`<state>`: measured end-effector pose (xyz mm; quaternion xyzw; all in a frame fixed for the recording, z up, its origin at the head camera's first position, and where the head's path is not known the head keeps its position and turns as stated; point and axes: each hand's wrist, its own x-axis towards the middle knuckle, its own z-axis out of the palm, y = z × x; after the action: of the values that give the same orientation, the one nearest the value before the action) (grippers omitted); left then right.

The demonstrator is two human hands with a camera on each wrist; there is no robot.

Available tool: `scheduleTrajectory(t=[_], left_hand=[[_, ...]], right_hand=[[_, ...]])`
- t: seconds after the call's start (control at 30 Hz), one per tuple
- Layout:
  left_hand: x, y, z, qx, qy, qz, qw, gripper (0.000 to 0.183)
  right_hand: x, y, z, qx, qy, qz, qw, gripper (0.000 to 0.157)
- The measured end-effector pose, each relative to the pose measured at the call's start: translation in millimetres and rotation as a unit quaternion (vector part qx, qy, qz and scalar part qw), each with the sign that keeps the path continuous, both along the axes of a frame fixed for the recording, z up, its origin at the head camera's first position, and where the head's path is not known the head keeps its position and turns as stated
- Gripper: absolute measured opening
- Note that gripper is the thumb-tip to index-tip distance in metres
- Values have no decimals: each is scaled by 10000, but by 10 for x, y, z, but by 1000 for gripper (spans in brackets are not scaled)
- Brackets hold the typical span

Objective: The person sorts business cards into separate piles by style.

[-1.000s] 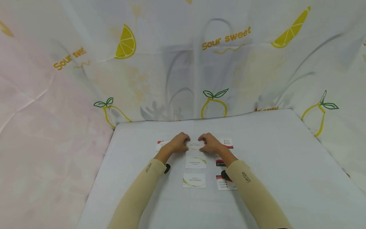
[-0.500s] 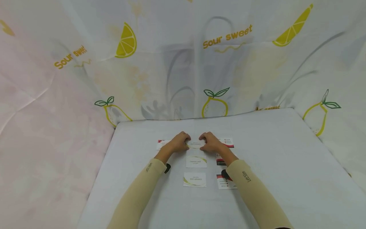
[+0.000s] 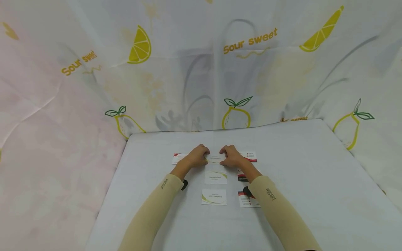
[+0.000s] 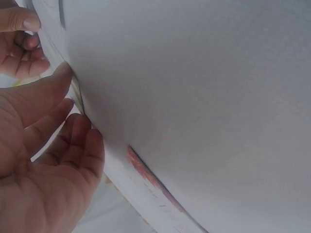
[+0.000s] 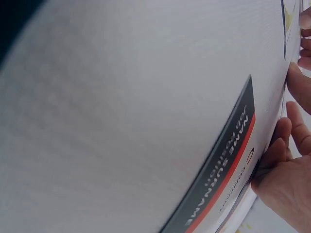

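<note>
A white business card with a gold curve lies at the far end of the middle column on the table. My left hand pinches its left edge between thumb and fingers, as the left wrist view shows at close range. At the right edge, my right hand has its thumb and curled fingers on the card. Nearer to me are two matching business cards, a middle one and a front one. Beside my left hand lies a white card with red print, partly covered by the hand.
To the right, a red-and-white card, a black-and-red card and a front red-and-white card form another column, partly hidden by my right arm. The white table meets a lemon-print cloth at the back.
</note>
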<state>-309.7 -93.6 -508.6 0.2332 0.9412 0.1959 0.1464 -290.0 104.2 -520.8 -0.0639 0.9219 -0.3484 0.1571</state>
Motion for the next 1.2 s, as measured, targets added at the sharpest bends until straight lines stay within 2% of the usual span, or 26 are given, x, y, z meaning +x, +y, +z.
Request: scheduleTrajectory(t=[0.13, 0.5, 0.87, 1.2], left_hand=[[7, 1, -8, 6, 9, 48, 10000, 42], [-9, 10, -17, 45, 73, -93, 9999, 37], [-3, 29, -18, -14, -94, 128, 9999, 37], [-27, 32, -34, -6, 71, 79, 9999, 37]], right_hand=[[4, 2, -12, 2, 20, -7, 10000, 42], [16, 24, -3, -73, 42, 43, 10000, 39], [4, 2, -51, -46, 30, -17, 10000, 41], [4, 26, -1, -71, -36, -24, 10000, 39]])
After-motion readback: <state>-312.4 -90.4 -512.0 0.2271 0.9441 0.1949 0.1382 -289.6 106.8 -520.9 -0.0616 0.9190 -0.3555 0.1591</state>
